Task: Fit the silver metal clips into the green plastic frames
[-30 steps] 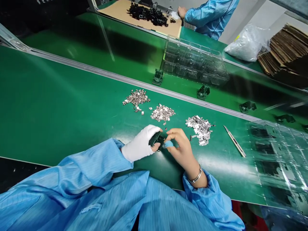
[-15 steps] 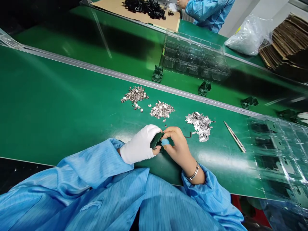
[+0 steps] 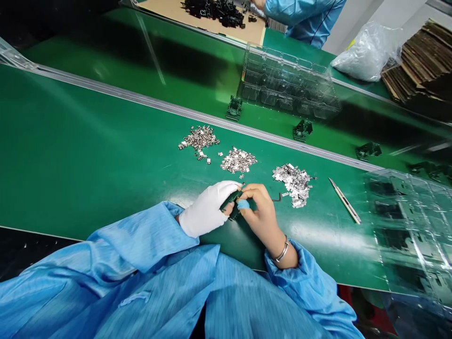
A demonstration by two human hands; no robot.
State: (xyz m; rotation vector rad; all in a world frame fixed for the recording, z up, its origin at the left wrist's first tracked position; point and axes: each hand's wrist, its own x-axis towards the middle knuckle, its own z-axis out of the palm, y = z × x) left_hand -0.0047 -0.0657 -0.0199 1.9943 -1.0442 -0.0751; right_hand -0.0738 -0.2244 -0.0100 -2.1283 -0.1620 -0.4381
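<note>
My left hand, in a white glove with bare fingertips, is closed around a small green circuit board. Its thumb lies across the board's face. My right hand has a blue wrap on the thumb, and its thumb and fingers are pinched together at the board's right edge. Whatever sits between those fingertips is too small and hidden to name. Beyond the hands lie a pile of small silvery metal parts, another such pile to its left and a pile of flat metal pieces to the right.
A hex key lies beside my right hand, and a utility knife is farther right. Clear compartment trays hold boards at the right edge. Past a metal rail stand several boards and clear trays. A co-worker's blue sleeve shows beyond.
My left thumb has moved up onto the board's face, and the board has turned slightly in the grip. My right fingertips stay at its edge. The co-worker's arm has shifted left.
</note>
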